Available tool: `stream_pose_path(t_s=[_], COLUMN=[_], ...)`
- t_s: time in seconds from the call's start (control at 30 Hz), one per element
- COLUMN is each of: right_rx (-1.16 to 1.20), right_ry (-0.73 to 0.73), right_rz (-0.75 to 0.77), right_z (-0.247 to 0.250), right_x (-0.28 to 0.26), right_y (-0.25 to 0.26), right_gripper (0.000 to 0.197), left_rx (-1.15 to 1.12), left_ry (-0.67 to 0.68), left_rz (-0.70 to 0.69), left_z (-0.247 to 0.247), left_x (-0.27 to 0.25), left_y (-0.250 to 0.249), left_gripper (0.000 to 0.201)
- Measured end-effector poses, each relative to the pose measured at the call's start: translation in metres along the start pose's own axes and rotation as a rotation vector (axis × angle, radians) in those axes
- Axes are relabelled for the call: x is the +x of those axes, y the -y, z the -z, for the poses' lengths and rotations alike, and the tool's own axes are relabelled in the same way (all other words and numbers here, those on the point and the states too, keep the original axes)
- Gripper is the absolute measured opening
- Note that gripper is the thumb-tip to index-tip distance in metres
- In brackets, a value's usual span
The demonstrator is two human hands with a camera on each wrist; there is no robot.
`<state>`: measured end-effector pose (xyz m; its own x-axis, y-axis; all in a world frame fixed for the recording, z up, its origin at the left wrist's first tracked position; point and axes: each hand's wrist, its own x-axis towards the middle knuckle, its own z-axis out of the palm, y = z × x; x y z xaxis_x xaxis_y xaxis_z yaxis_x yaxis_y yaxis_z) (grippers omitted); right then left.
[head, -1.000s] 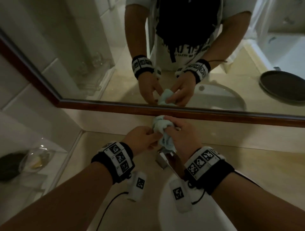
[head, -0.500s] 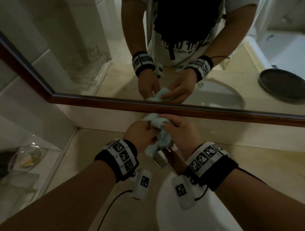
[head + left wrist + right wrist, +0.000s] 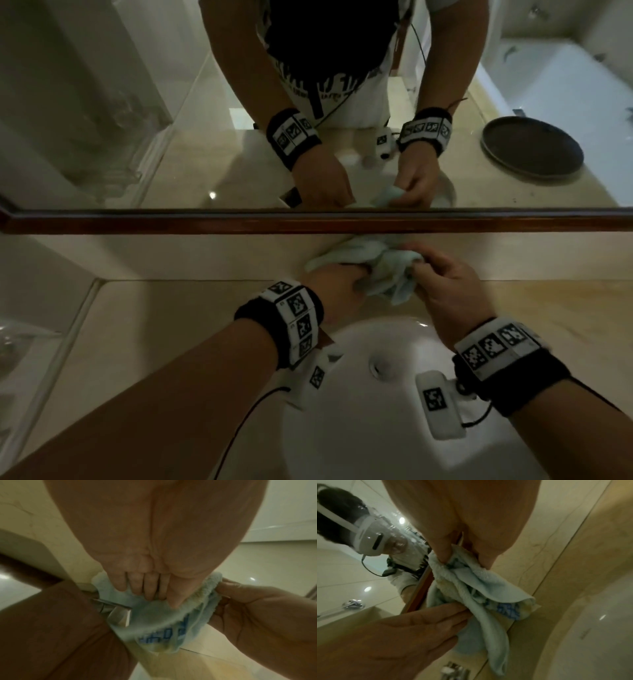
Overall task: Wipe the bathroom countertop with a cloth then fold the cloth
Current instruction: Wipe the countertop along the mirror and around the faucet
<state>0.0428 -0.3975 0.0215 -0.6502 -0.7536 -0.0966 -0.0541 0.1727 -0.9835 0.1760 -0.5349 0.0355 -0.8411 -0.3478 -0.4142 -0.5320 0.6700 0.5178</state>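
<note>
A light blue cloth (image 3: 376,267) hangs bunched between my two hands, over the back of the beige countertop (image 3: 548,308) and just below the mirror frame. My left hand (image 3: 359,284) grips its left part with curled fingers (image 3: 145,586). My right hand (image 3: 416,265) pinches the right edge between thumb and fingers (image 3: 443,555). The cloth (image 3: 154,622) carries blue printing, and its lower folds (image 3: 488,615) dangle loose. The chrome faucet (image 3: 116,614) sits just under the cloth, hidden by my hands in the head view.
The white sink basin (image 3: 359,411) lies directly below my wrists. The wood-framed mirror (image 3: 308,221) runs along the back wall and reflects a dark round tray (image 3: 532,149). A glass dish (image 3: 7,342) stands on a ledge at the far left.
My hands have drawn slightly apart and pulled the bunched cloth wider between them. The view has tipped down, so more of the sink shows.
</note>
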Motion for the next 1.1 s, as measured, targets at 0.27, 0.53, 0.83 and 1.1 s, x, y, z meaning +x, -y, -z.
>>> stream_pose_path(t_s=[0.27,0.53,0.83,1.1], right_rx=[-1.025,-1.253,-1.277,-1.257], right_ry=[0.353,0.43,0.566,0.599], right_rz=[0.14,0.19,0.277,0.373], right_z=[0.012,-0.054,-0.094,-0.076], right_x=[0.013,0.026,0.025,0.009], right_y=[-0.046,-0.069,-0.071,-0.086], right_gripper=[0.034,0.038,0.044,0.026], left_rx=[0.136,-0.01,-0.183,-0.26], left_ry=[0.07,-0.058,-0.095,-0.097], left_rz=[0.152,0.235,0.35,0.408], left_z=[0.017,0.042,0.04,0.031], left_x=[0.0,-0.026,-0.031,-0.03], left_y=[0.019,0.043,0.066,0.057], left_gripper=[0.039,0.034,0.037,0.044])
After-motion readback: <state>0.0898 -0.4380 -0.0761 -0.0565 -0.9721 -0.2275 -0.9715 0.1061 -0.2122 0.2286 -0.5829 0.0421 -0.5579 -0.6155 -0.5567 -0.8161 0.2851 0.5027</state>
